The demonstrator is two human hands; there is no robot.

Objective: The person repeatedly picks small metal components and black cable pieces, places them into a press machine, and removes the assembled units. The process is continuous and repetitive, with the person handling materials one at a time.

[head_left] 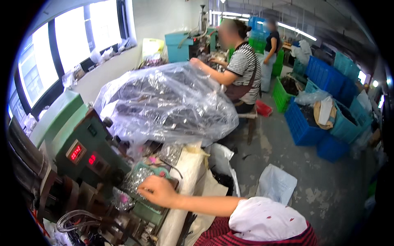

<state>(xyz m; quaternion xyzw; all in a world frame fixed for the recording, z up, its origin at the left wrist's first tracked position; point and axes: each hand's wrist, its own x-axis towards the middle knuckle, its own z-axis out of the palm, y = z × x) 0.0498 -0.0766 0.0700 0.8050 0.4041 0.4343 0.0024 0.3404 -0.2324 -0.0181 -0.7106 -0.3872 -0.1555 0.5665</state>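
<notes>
My right hand [159, 192] reaches in from the right over a small green tray holding a heap of small shiny metal pieces [137, 178]. Its fingers are curled together at the edge of the heap; whatever they pinch, if anything, is too small to make out. Beside the fingers lies a clear plastic bag with something pink in it [123, 198]. The green machine [67, 135] with red lit displays stands to the left, its metal tooling and clear hoses [78, 217] below. My left hand is out of view.
A large clear plastic bag [172, 110] of dark items bulges across the far bench. A co-worker in a striped shirt [245, 67] sits beyond it, and another person [271, 49] stands farther back. Blue crates [301, 127] and a green crate [283, 95] stand at the right.
</notes>
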